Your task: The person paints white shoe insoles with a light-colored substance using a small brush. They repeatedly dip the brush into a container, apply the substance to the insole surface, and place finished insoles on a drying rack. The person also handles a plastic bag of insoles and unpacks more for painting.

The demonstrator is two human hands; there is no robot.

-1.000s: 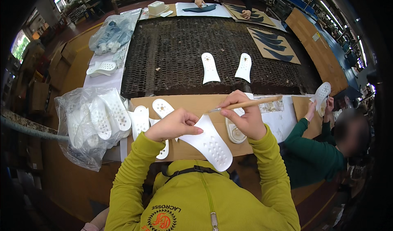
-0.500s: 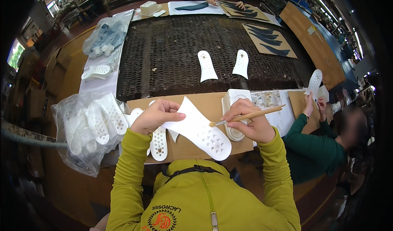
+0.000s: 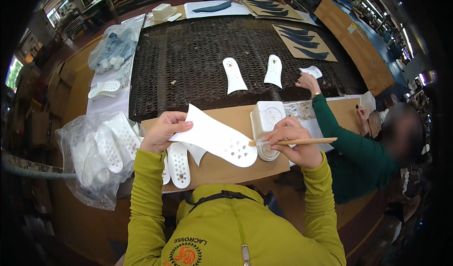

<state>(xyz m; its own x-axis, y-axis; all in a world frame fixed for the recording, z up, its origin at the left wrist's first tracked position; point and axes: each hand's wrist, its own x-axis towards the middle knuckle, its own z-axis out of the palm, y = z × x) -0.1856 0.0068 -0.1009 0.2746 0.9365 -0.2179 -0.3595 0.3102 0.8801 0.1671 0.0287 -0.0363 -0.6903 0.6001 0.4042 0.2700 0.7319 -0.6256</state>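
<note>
My left hand (image 3: 166, 129) pinches the wide plain end of a white insole (image 3: 214, 136), thumb on top, fingers beneath. The insole slants down to the right, with a cluster of holes toward its rounded end. In my right hand (image 3: 295, 143) is a slim wooden-handled brush (image 3: 311, 141), gripped like a pen. Its tip touches or hovers at the insole's right edge near the holes; which one I cannot tell. Behind my right hand stands a white plastic tub (image 3: 262, 117). More white perforated insoles (image 3: 180, 167) lie on the cardboard (image 3: 222, 174) below my left hand.
A clear plastic bag of insoles (image 3: 101, 148) sits at the left. Beyond the cardboard is a dark mesh surface (image 3: 188, 63) bearing two insoles (image 3: 233, 75). A co-worker's green sleeve (image 3: 330, 120) reaches in from the right; another person's hands are at the far side, beside dark cut pieces (image 3: 302, 42).
The insole has shifted left and turned flatter, and the brush tip has moved from its middle to its right edge. The co-worker on the right has set an insole onto the mesh.
</note>
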